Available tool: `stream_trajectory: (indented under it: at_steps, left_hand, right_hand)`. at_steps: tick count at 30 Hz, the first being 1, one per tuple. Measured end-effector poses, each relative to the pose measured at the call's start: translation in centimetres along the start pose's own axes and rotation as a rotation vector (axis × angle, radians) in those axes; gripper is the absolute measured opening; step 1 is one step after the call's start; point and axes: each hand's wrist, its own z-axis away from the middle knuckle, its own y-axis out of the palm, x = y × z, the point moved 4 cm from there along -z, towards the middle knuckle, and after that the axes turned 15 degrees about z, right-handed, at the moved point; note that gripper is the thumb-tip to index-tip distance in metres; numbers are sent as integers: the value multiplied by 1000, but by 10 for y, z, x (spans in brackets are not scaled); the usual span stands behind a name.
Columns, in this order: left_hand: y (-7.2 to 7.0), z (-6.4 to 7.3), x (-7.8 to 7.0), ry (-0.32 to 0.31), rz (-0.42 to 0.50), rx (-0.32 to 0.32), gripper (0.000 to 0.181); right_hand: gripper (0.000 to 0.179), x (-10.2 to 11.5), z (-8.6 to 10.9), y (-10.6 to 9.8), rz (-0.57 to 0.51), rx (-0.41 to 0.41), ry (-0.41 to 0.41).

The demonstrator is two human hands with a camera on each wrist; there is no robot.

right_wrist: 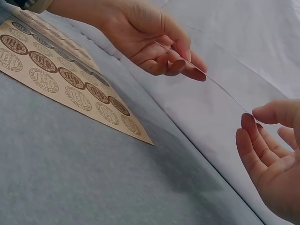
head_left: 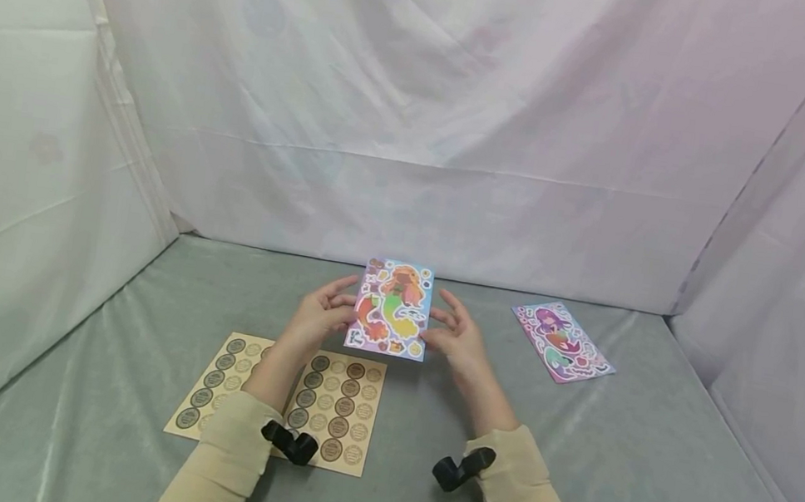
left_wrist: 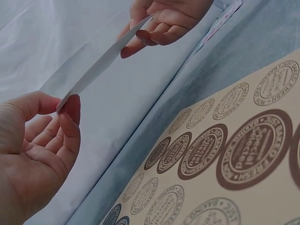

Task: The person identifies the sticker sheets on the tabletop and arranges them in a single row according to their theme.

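A mermaid sticker sheet (head_left: 395,309) is held up above the table, its printed face toward the head camera. My left hand (head_left: 321,318) pinches its left edge between thumb and fingers. On the opposite edge, my right hand (head_left: 458,335) pinches it the same way. Both wrist views catch the sheet nearly edge-on, with the left thumb and fingertips (left_wrist: 70,110) at one side and the right thumb (right_wrist: 274,112) at the other. Below the left forearm lie tan sheets of round seal stickers (head_left: 333,410), partly hidden by that arm.
Another mermaid sticker sheet (head_left: 563,342), with a purple-haired figure, lies to the right on the grey cloth-covered table (head_left: 646,474). White curtains (head_left: 419,119) hang behind and along both sides. Each sleeve carries a black wrist mount (head_left: 463,469).
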Motion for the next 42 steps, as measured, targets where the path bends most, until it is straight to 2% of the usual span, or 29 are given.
stream_trajectory:
  at_steps: [16,24,28,31,35,42]
  left_hand:
    - [7,6,-13,47,-93,96,62]
    - [9,9,-18,47,-98,140,61]
    - [18,18,-32,41,-102,167,60]
    - [21,19,-34,33,-99,182,61]
    - [17,10,-25,35,-95,169,61]
    - [20,12,-26,60,-111,155,60]
  right_hand:
    - [78,9,4,-9,67,57,11]
    - [72,14,8,-13,84,143,-105]
    - [70,18,10,-17,87,177,-84]
    - [70,20,10,-19,85,187,-72]
    - [70,22,10,-22,90,194,-78]
    - [71,26,13,-27,80,195,-77]
